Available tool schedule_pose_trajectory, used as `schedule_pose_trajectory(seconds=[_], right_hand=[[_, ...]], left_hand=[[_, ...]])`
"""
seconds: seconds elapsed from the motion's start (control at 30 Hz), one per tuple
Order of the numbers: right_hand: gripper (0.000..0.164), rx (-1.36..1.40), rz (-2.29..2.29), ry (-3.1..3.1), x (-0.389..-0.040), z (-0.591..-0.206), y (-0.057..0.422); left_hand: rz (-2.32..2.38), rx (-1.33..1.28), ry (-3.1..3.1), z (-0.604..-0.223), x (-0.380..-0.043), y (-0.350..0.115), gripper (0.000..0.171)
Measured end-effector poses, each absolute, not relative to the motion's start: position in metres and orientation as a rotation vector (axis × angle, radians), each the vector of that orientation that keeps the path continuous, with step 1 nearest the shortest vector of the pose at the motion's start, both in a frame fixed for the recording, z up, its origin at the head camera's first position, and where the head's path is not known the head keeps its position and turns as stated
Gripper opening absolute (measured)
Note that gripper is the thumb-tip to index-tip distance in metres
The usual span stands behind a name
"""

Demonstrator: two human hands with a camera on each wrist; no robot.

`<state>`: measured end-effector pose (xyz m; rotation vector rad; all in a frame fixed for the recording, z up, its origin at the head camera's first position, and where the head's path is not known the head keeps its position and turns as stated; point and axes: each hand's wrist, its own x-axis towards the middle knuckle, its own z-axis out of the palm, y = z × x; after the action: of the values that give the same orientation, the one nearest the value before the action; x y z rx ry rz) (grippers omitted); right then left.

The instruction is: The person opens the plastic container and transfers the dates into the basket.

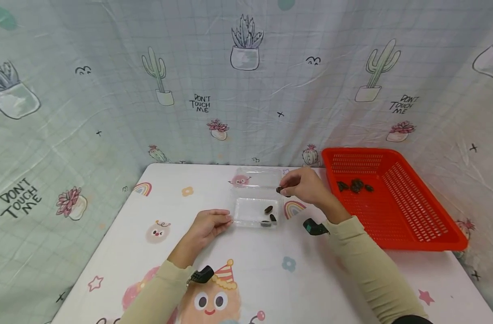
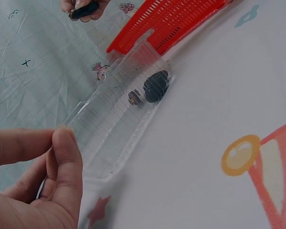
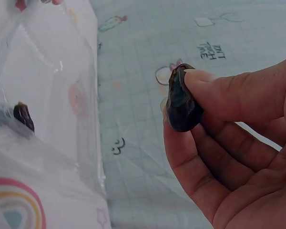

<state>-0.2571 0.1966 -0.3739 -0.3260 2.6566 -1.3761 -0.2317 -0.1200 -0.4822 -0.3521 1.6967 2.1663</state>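
A clear plastic box (image 1: 248, 209) lies with its hinged lid (image 1: 262, 176) folded back behind it. My left hand (image 1: 205, 226) pinches its left edge between thumb and fingers. In the right part of the box are 3 dark oblong pieces (image 1: 268, 209), glossy and mussel-like. My right hand (image 1: 309, 186) is raised beyond the box's right side, beside the lid. Between its thumb and fingertips it pinches another dark glossy piece (image 3: 182, 102), ridged and tapering towards its upper end.
A red slotted basket (image 1: 424, 198) stands at the right, holding several similar dark pieces (image 1: 356, 185) near its far left side. The white table cover (image 1: 287, 288) has cartoon prints. A patterned curtain (image 1: 246, 112) hangs behind the table.
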Motion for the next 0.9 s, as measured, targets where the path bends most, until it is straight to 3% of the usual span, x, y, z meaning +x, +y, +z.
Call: schedule_pose_trajectory(seconds=[0.37,0.9], right_hand=[[0.01,-0.291,-1.451,2.708,-0.258,-0.363,0.236],[0.025,-0.072,-1.493,2.713,-0.256,-0.356,0.289]], left_hand=[[2.166,-0.361,1.707,-0.482,-0.232,-0.12,0.041],[2.174,-0.316,1.664,-0.486,-0.234,-0.12,0.044]])
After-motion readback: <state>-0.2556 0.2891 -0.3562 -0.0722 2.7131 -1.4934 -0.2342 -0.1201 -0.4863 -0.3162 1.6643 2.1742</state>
